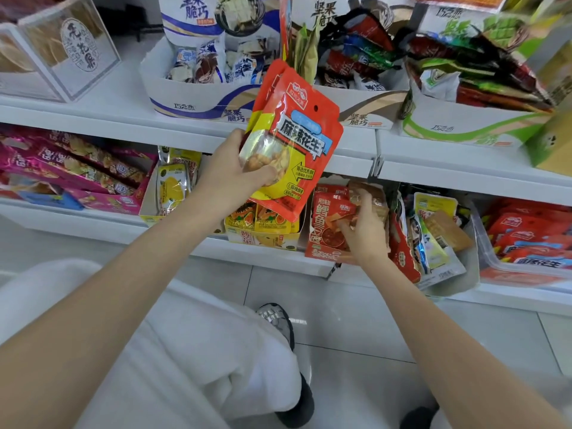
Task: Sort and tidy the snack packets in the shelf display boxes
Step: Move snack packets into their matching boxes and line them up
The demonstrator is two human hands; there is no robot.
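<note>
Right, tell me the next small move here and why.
Probably carry the red peanut packets in the left hand to the clear tub at lower right, which holds matching red packets. The right hand is busy in the red box on the lower shelf.

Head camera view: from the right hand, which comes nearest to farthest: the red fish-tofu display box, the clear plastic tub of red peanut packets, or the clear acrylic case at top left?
1. Red fish-tofu display box: lower shelf, the right hand is reaching into it.
2. Clear plastic tub of red peanut packets: lower shelf, far right.
3. Clear acrylic case: upper shelf, far left.
</note>
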